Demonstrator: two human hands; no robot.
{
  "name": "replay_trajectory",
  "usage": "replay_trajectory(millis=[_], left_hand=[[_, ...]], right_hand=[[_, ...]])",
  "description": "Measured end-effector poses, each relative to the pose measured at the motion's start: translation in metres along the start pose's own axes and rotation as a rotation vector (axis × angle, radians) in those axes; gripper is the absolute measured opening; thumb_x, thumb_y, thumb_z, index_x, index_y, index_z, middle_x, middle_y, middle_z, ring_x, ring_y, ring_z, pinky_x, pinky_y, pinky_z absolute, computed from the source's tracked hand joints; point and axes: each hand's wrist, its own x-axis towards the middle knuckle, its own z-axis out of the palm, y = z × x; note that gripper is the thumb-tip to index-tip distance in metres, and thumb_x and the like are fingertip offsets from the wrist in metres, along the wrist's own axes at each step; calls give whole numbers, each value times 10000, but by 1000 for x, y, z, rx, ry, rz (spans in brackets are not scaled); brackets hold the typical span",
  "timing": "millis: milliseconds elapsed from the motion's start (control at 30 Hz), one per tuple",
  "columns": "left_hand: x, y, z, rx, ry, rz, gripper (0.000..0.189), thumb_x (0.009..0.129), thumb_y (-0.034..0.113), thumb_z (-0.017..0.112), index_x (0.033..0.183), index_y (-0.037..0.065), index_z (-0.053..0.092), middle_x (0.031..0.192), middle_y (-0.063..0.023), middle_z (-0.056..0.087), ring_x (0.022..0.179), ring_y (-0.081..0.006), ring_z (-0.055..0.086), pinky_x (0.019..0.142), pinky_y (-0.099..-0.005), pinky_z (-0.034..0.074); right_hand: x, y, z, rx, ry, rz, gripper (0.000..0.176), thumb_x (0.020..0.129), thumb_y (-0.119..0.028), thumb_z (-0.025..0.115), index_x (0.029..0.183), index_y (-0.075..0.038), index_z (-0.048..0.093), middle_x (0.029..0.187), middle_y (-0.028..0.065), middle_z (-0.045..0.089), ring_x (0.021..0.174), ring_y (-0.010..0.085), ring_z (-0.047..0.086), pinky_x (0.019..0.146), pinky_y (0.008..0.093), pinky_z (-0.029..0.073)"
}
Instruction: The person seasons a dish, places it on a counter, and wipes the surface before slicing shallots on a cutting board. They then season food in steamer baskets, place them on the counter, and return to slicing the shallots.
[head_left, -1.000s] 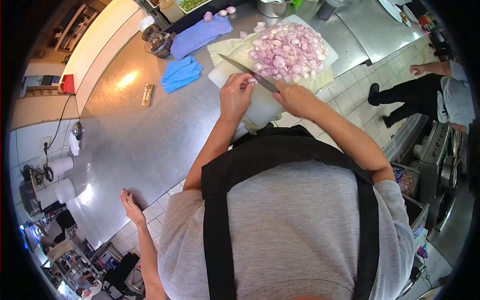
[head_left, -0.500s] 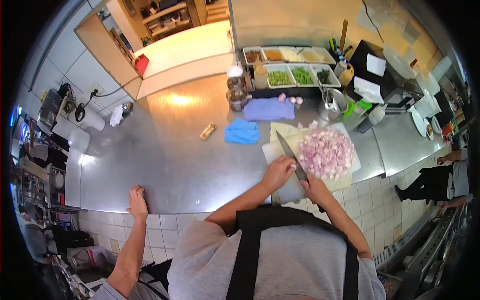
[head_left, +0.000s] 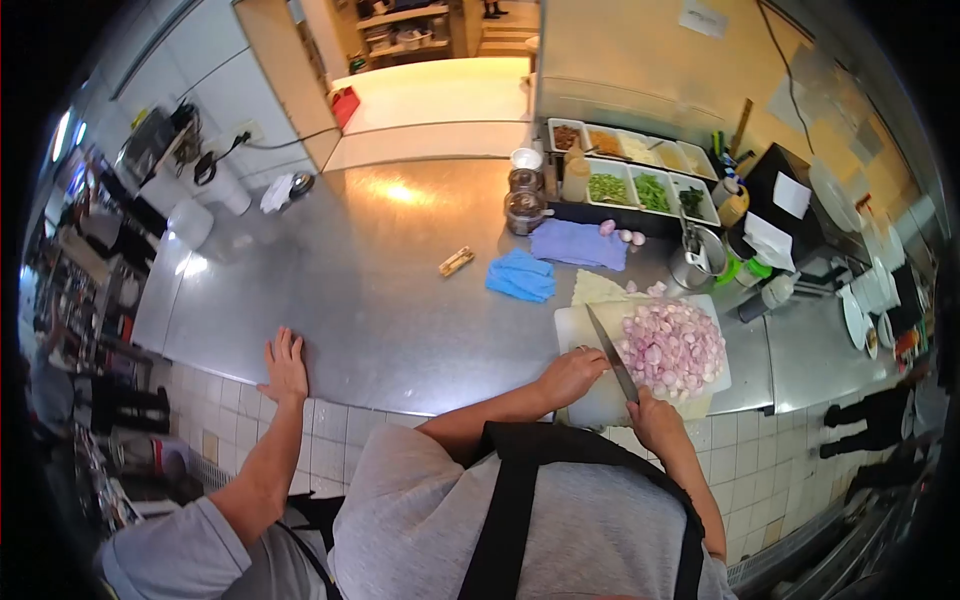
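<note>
On board (head_left: 572, 328), R hand (head_left: 655, 420) still gripping knife (head_left: 610, 355)

Reaches forward from the chest with both arms, forearms bare. Bends the left arm at the elbow and runs the forearm out toward 2 o'clock, ending in the left hand (head_left: 572, 376) — palm down, fingers curled under, knuckles turned toward 1 o'clock. Holds the right forearm steeper, climbing toward 11 o'clock to the right hand (head_left: 655, 420), closed in a tight fist-like grip with the back of the hand up. Sets the right hand just beside the left, at its 4 o'clock — close, not touching.
</note>
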Motion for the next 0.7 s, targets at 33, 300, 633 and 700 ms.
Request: replay_trajectory(millis=[33, 300, 633, 700], left_hand=[[-1, 0, 1, 11, -7, -7, 134, 821, 78, 587, 929, 35, 653, 988, -106, 649, 885, -299, 633, 782, -383, 520], [-2, 1, 3, 27, 40, -2, 126, 834, 79, 572, 918, 28, 651, 976, -115, 645, 914, -297, 629, 773, -392, 518], [-2, 5, -3, -18, -1, -56, 142, 836, 79, 564, 955, 31, 626, 959, -114, 621, 894, -300, 623, 754, -398, 516], [-4, 5, -2, -17, 3, -64, 142, 828, 73, 566, 948, 28, 626, 959, -114, 620, 897, -299, 623, 756, -392, 518]], right_hand=[[-1, -2, -5, -1, -28, 11, 296, 938, -271, 510, 1051, -2, 466, 796, 311, 627, 784, 492, 616, 719, 566, 475], [17, 11, 29, 55, 73, -32, 291, 939, -278, 514, 1002, 1, 467, 773, 318, 617, 757, 504, 605, 679, 575, 468], [15, 3, 28, 60, 88, -28, 256, 931, -254, 530, 986, -9, 481, 743, 320, 605, 752, 510, 596, 676, 584, 457], [17, 7, 13, 55, 31, -25, 250, 929, -249, 531, 985, -11, 483, 740, 320, 604, 752, 513, 597, 675, 582, 458]])
